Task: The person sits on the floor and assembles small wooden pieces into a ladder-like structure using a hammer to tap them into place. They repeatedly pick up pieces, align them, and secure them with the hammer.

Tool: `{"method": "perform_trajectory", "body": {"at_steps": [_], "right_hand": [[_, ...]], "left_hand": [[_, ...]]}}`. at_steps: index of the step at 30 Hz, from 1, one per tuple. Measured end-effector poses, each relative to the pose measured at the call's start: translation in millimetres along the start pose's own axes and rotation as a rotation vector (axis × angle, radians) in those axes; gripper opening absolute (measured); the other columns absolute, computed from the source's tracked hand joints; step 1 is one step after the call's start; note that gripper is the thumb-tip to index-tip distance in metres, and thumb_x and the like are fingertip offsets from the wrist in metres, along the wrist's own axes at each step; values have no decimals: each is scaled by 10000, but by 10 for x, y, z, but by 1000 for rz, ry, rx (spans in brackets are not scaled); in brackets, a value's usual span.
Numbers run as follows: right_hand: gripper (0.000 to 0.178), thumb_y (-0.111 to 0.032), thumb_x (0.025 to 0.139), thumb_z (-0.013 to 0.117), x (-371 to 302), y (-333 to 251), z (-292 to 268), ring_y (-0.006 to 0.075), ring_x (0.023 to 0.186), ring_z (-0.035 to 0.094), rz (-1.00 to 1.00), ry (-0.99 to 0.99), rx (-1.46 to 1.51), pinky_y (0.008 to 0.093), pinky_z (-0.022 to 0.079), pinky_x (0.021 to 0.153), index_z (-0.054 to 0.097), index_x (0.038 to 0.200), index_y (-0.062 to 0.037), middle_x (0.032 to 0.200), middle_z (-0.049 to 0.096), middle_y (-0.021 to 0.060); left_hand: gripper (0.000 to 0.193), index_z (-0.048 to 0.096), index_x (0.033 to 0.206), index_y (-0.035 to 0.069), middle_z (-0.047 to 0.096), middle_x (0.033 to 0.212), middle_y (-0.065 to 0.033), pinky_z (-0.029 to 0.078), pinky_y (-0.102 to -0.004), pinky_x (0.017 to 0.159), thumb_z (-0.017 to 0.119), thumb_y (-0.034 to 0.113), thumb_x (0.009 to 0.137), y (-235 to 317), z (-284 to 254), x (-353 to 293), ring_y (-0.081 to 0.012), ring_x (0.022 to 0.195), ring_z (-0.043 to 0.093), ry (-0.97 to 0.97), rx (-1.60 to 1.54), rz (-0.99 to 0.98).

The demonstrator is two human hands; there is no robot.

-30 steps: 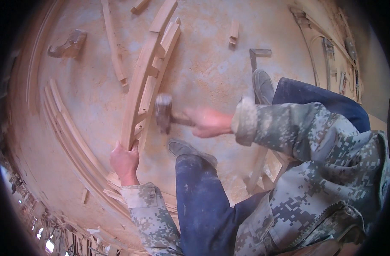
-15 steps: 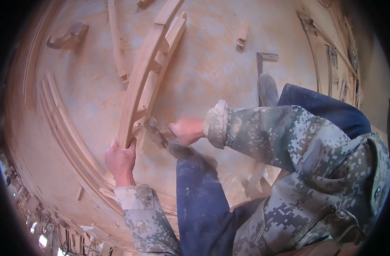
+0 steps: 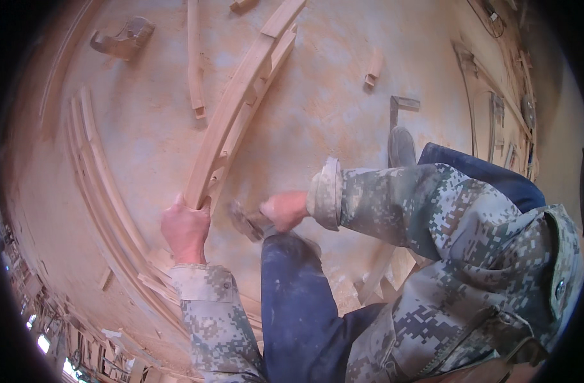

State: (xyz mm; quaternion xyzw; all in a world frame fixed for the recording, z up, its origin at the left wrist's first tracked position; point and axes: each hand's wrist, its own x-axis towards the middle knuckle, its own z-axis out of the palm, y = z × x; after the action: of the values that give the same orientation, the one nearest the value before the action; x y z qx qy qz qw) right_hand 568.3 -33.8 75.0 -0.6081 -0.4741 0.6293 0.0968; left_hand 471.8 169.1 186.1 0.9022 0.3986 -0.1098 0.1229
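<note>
My left hand (image 3: 187, 231) is closed around the near end of a long, slightly curved wooden piece (image 3: 235, 99). A second strip (image 3: 252, 115) runs along its right side, joined by short cross blocks with gaps between them. Just right of that near end, my right hand (image 3: 285, 209) is closed in a fist on a hammer (image 3: 244, 220), whose head is smeared by motion. The hammer head is apart from the wood, above my knee. How the fingers wrap its handle is partly hidden.
Several curved strips (image 3: 103, 169) lie at the left. A straight wooden bar (image 3: 195, 60), a dark, irregular block-like object (image 3: 122, 38) and a small wood piece (image 3: 373, 68) lie farther away. A metal square (image 3: 394, 118) rests by my shoe (image 3: 401, 147).
The hammer has moved down and slightly right, away from the wood. The far end of the curved piece has shifted right in the picture, while my left hand keeps hold of its near end.
</note>
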Motion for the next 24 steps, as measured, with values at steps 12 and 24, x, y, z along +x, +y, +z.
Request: {"method": "perform_trajectory", "body": {"at_steps": [12, 24], "right_hand": [[254, -71, 811, 614, -276, -18, -175, 258, 569, 669, 200, 162, 286, 406, 506, 471, 635, 1030, 55, 681, 660, 163], [265, -55, 881, 612, -886, -322, -410, 505, 968, 676, 117, 573, 175, 546, 540, 821, 577, 1138, -2, 982, 676, 328]], "left_hand": [[373, 743, 984, 51, 751, 883, -246, 591, -528, 801, 782, 396, 848, -40, 97, 153, -449, 880, 738, -17, -14, 11], [403, 747, 1021, 49, 768, 947, -246, 606, -522, 829, 780, 423, 874, -321, 408, 248, -430, 932, 757, -77, 62, -74]]}}
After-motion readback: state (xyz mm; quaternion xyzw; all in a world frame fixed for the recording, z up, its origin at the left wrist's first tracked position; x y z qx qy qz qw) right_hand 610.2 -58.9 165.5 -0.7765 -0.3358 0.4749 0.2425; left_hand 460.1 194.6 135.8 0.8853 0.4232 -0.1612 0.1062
